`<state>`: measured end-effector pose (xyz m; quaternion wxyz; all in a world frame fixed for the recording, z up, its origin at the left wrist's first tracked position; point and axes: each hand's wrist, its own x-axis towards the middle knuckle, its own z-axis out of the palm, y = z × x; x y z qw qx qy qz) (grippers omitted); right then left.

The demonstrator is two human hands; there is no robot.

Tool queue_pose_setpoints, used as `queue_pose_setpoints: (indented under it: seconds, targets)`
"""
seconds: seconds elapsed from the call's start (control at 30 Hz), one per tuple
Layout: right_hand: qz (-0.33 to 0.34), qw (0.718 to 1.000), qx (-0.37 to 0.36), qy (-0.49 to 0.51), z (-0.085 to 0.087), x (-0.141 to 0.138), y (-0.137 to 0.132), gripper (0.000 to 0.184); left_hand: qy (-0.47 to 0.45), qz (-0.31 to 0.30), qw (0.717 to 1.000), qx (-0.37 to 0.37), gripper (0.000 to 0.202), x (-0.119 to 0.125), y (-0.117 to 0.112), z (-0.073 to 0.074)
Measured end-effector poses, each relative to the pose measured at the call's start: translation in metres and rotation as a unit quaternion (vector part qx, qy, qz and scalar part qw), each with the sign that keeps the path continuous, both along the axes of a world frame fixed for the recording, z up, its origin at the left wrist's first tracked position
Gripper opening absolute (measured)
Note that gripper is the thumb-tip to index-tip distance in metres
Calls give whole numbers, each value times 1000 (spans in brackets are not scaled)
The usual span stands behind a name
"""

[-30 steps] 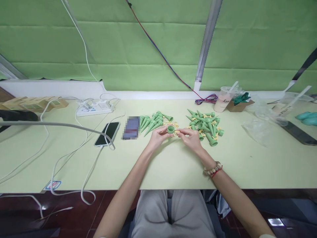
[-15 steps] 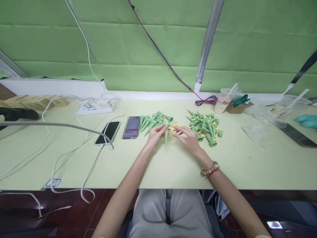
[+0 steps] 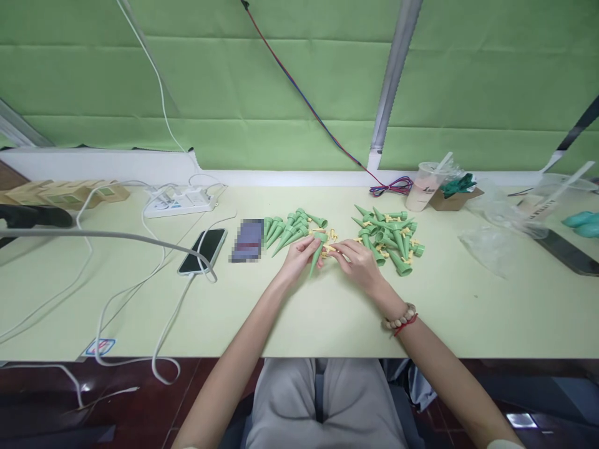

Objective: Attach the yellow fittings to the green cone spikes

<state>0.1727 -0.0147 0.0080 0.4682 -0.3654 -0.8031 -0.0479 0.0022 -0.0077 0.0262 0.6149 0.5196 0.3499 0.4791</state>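
My left hand (image 3: 297, 257) is closed on a green plastic cone spike (image 3: 316, 259), its tip pointing down towards me over the table. Touching the cone's wide end, my right hand (image 3: 358, 262) pinches a small yellow plastic piece (image 3: 329, 249). Just behind my left hand lies a pile of green cones (image 3: 287, 227). A second pile of green cones with yellow pieces fitted (image 3: 389, 235) lies behind my right hand. A few loose yellow pieces (image 3: 330, 236) sit between the piles.
A phone (image 3: 203, 251) on a white cable and a dark card (image 3: 248, 240) lie to the left. A power strip (image 3: 180, 201) and boxes (image 3: 65, 192) sit at the back left. A drink cup (image 3: 423, 185), plastic bags (image 3: 486, 246) and another phone (image 3: 567, 252) are on the right.
The cone in my left hand turned from facing its open end at me to pointing its tip down, then tilted. My right hand stayed at its wide end.
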Motion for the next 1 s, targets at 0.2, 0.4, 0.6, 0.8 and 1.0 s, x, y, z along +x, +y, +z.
queue_pose_setpoints:
  seconds: [0.2, 0.4, 0.6, 0.8, 1.0]
  targets:
    - [10, 976, -188, 112, 2, -9, -7, 34, 25, 1, 999, 46, 48, 5, 1, -4]
    - [182, 743, -538, 354, 5, -18, -5, 47, 57, -12, 996, 70, 46, 6, -1, 0]
    - [109, 845, -462, 246, 8, -15, -5, 46, 13, 0, 999, 44, 42, 11, -4, 2]
    - [90, 964, -247, 30, 8, -3, -4, 29, -3, 7, 1000, -2, 44, 8, -1, 0]
    - [87, 946, -279, 140, 3, -11, -7, 39, 23, -3, 1000, -15, 47, 10, -5, -2]
